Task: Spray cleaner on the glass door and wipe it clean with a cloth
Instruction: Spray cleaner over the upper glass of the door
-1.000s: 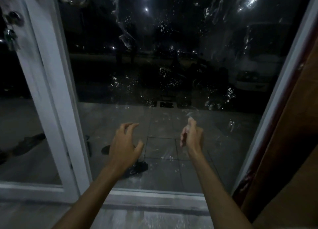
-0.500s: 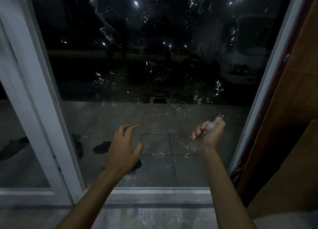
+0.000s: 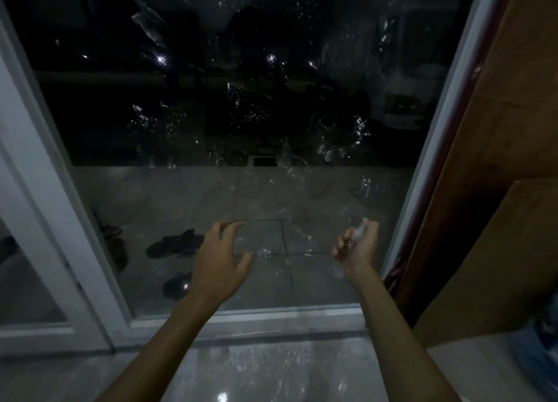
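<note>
Glass door (image 3: 271, 114): is being shown across the far middle, dotted and streaked with droplets; it is being seen from slightly further right than half a second ago.
Right hand (image 3: 360, 246): is being held near the pane's right edge, further right than a second ago, with the palm being turned back toward the person.
Right fingers (image 3: 339, 246): are being curled round a small clear spray bottle (image 3: 359, 231).
Left hand (image 3: 222, 259): is being kept raised before the lower glass, as before; contact cannot be told.
Left fingers (image 3: 225, 226): are being held spread and loosely bent, with nothing being gripped.
Sandals (image 3: 176, 244): are being seen through the glass, to the left.
</note>
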The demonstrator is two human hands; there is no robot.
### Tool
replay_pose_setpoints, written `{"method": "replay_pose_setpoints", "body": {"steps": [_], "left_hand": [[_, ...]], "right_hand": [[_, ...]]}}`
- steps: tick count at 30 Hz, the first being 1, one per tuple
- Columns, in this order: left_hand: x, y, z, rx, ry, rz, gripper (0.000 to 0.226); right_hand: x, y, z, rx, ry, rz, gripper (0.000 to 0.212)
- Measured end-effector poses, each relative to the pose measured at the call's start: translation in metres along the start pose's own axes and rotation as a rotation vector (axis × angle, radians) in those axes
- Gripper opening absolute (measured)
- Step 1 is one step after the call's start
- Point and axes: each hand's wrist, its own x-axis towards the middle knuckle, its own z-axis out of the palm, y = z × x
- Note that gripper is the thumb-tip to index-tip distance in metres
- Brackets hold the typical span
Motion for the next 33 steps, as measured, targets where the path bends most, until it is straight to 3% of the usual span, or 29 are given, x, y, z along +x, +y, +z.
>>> {"method": "replay_pose_setpoints", "body": {"steps": [5, 15, 19, 21, 26, 33], "left_hand": [[-0.002, 0.007, 0.007, 0.015, -0.02, 0.015, 0.055], [-0.015, 0.01, 0.017, 0.018, -0.055, -0.011, 0.054], [-0.021, 0.014, 0.02, 0.009, -0.038, 0.004, 0.053], [-0.025, 0.017, 0.021, -0.001, -0.035, 0.005, 0.052], [-0.033, 0.016, 0.021, -0.029, -0.059, -0.015, 0.051], [-0.057, 0.037, 0.033, -0.433, -0.251, -0.327, 0.038]], "right_hand": [[0.006, 0.012, -0.003, 0.057, 0.12, 0.066, 0.047], [-0.002, 0.013, -0.014, -0.115, 0.041, 0.027, 0.047], [-0.018, 0.037, -0.009, -0.329, 0.04, -0.06, 0.051], [-0.023, 0.049, -0.008, -0.444, -0.043, -0.098, 0.054], [-0.045, 0.051, 0.006, -0.468, -0.387, 0.045, 0.056], [-0.077, 0.058, 0.019, -0.31, -0.477, 0.093, 0.054]]}}
